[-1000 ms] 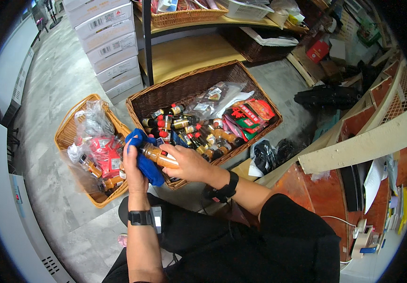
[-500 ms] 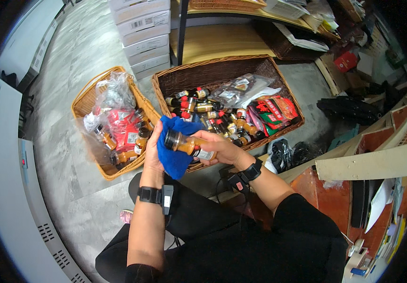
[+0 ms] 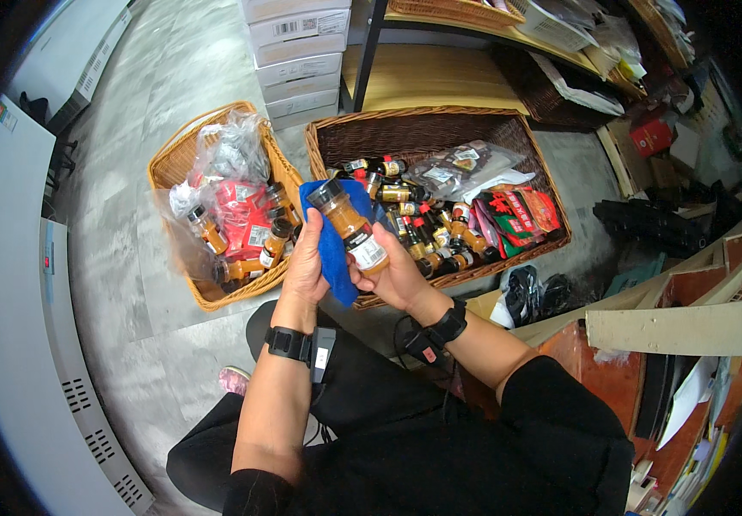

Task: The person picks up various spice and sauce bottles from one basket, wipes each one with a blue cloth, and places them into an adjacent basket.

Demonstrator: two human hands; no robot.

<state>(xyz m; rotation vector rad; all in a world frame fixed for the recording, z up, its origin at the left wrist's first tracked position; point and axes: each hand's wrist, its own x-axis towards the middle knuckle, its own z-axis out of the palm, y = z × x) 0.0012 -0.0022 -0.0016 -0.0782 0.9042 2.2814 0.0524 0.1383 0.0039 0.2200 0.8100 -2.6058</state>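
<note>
from where I'm standing, that clear, cylindrical, black-capped jar (image 3: 352, 225) of orange-brown stuff, tilted between the right hand (image 3: 401, 273) gripping its base and the left hand (image 3: 305, 268) clutching a soft blue fabric cloth (image 3: 331, 258) against it, could slip if the right grip loosens

Worn on the head, one wide fisheye camera looks down at the nearby hands (image 3: 404, 279).
</note>
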